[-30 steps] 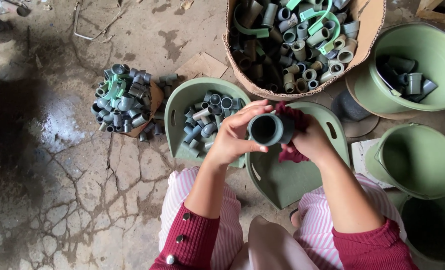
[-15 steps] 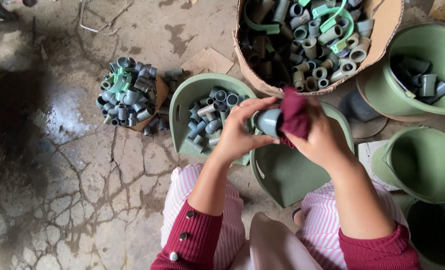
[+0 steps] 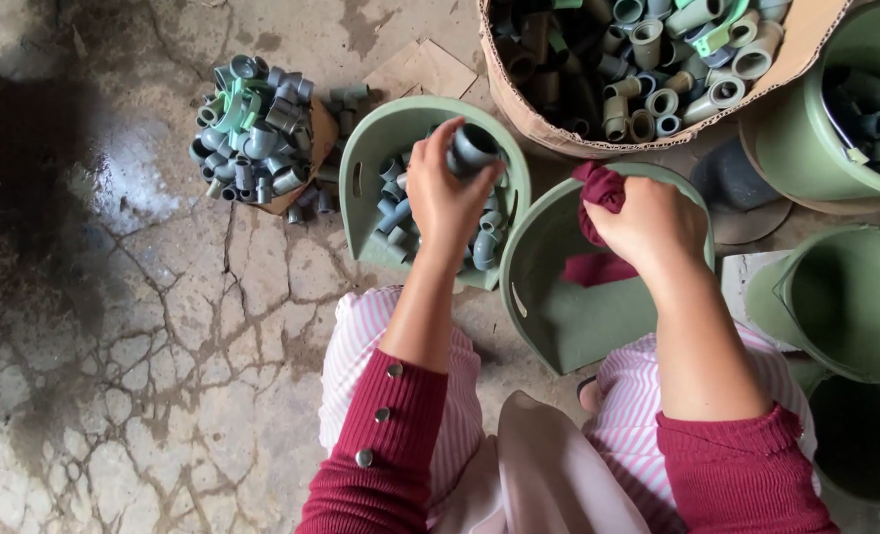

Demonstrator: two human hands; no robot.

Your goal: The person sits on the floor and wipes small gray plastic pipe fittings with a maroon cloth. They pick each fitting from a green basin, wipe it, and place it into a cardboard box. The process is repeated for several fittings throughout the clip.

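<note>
Cracked concrete floor lay under you as your left hand (image 3: 444,193) pinched a grey pipe fitting (image 3: 473,148), seemingly light, stiff and smooth, by its outer wall above the green tray (image 3: 361,183), while your right hand (image 3: 648,222) clenched a maroon rag (image 3: 598,188).

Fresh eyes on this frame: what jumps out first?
Centre frame, the left hand holds a short grey plastic pipe fitting over a green plastic bin of similar grey fittings, while the right hand grips a dark red cloth above a second green bin. At top right, a cardboard box heaped with grey and green fittings.
</note>
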